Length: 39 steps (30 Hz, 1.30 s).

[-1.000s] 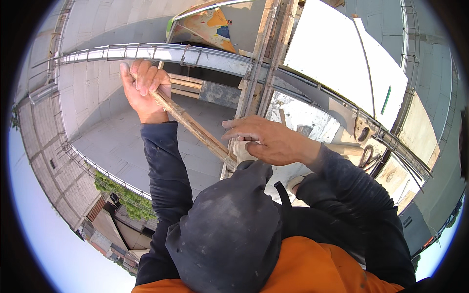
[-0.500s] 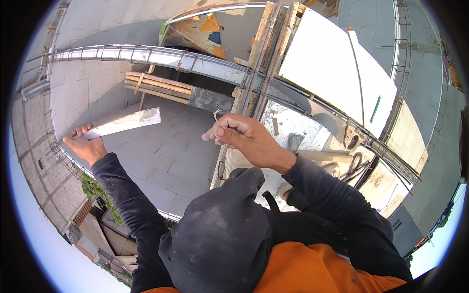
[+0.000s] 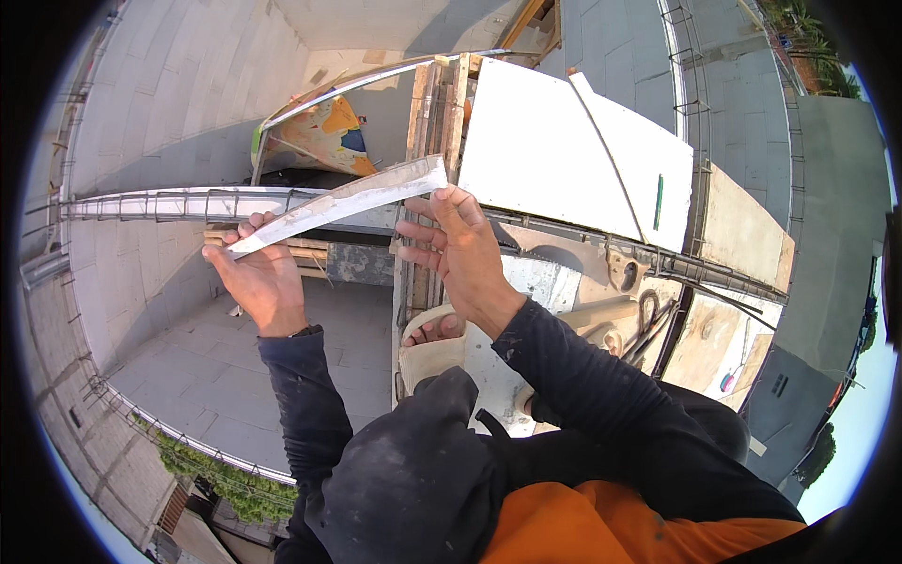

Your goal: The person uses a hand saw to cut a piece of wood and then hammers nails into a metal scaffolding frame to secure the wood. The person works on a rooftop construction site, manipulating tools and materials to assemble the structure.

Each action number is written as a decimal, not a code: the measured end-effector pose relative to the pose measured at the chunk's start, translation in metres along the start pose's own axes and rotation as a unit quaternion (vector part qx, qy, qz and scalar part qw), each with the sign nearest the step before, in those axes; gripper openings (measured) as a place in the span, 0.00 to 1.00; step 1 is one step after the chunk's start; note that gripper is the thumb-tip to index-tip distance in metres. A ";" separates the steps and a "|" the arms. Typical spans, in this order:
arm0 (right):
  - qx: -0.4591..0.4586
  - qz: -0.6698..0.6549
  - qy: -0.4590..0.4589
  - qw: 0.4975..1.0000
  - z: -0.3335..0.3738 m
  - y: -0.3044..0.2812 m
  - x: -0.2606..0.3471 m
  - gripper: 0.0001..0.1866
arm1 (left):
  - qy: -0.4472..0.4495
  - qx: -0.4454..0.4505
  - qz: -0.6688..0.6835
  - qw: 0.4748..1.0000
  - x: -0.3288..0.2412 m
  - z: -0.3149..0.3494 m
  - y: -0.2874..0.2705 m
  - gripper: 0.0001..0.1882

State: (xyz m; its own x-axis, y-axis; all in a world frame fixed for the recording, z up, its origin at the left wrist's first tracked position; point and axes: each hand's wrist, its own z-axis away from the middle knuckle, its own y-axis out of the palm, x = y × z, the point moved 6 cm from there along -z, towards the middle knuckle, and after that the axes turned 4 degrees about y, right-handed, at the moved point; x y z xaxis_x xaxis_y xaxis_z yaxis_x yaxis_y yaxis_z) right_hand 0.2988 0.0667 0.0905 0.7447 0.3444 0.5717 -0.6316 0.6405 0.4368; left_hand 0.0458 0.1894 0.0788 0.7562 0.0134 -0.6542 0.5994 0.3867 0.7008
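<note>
A narrow wooden strip with a white face (image 3: 352, 202) is raised in front of me, its far end tilted up to the right. My left hand (image 3: 268, 282) is closed around its lower left end. My right hand (image 3: 465, 258) is at the upper right end, thumb against the strip near its tip, the other fingers stretched out and spread below it. Part of the strip's underside is hidden. Below my right hand shows a foot in a pale, open-toed shoe (image 3: 434, 352) on a white-spattered board (image 3: 550, 282).
A handsaw (image 3: 622, 271), a wooden handle (image 3: 601, 315) and dark pincers-like tools (image 3: 648, 315) lie right of my right hand. Steel rebar runs along a ledge beside a white panel (image 3: 564, 150). A lower block-paved surface (image 3: 254, 357) drops away on the left.
My left hand has brought the strip up and right. My right hand has opened from a pinch on a thin strand and now touches the strip's end. The strand is out of sight.
</note>
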 end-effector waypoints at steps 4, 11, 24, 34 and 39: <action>-0.068 -0.007 -0.072 0.995 -0.026 -0.058 0.067 0.17 | -0.181 0.132 0.007 0.974 0.068 0.047 0.027 0.20; -0.159 0.214 -0.315 0.911 -0.084 -0.105 0.245 0.22 | -0.121 0.269 -0.453 0.841 0.132 0.041 0.025 0.22; -0.080 0.392 -0.173 0.900 -0.226 -0.087 0.235 0.17 | -0.338 0.301 -0.451 0.769 0.234 -0.003 0.052 0.33; -0.049 0.442 -0.083 0.892 -0.270 -0.078 0.197 0.16 | -0.289 0.338 -0.496 0.746 0.247 0.002 0.041 0.32; -0.065 0.460 -0.100 0.880 -0.278 -0.080 0.200 0.14 | -0.321 0.307 -0.492 0.748 0.244 0.006 0.054 0.30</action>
State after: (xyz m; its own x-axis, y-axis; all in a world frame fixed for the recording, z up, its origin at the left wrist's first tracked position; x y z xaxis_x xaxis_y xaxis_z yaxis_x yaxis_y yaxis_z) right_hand 0.5585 0.2753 -0.0230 -0.1296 0.6392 0.7580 -0.9074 0.2317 -0.3505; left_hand 0.2647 0.2077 -0.0413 -0.2797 -0.5203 -0.8069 0.8073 -0.5823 0.0957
